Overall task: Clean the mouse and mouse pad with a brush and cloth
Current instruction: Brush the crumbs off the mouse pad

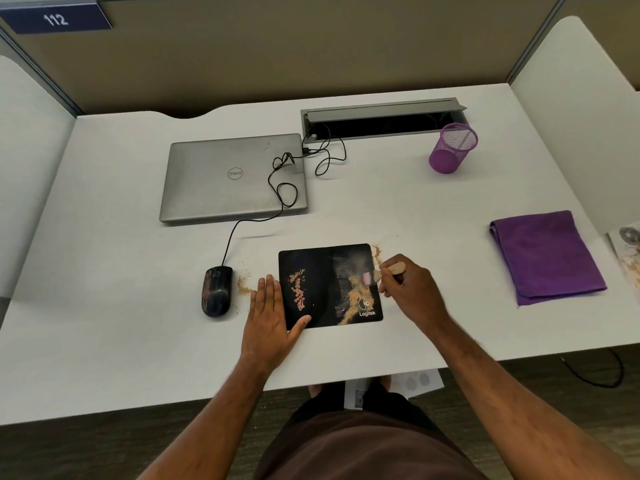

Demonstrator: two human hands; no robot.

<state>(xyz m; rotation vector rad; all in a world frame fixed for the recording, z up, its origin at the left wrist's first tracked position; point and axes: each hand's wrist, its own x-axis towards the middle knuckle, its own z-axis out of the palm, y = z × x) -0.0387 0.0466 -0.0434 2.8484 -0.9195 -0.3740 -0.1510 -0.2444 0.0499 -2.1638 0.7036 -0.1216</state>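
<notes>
Tan grit (pixel 356 296) lies at seven o'clock from the brush (pixel 372 276), pinched in the right hand (pixel 412 292) fingers; the flat, open left hand (pixel 272 317) pins the mouse pad (pixel 318 289).

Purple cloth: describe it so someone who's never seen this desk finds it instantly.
Start at the white desk and go to its right side, past the black mouse pad and the right hand working the brush. The purple cloth lies there flat and folded. The other purple item, a mesh pen cup, stands farther back.
</notes>
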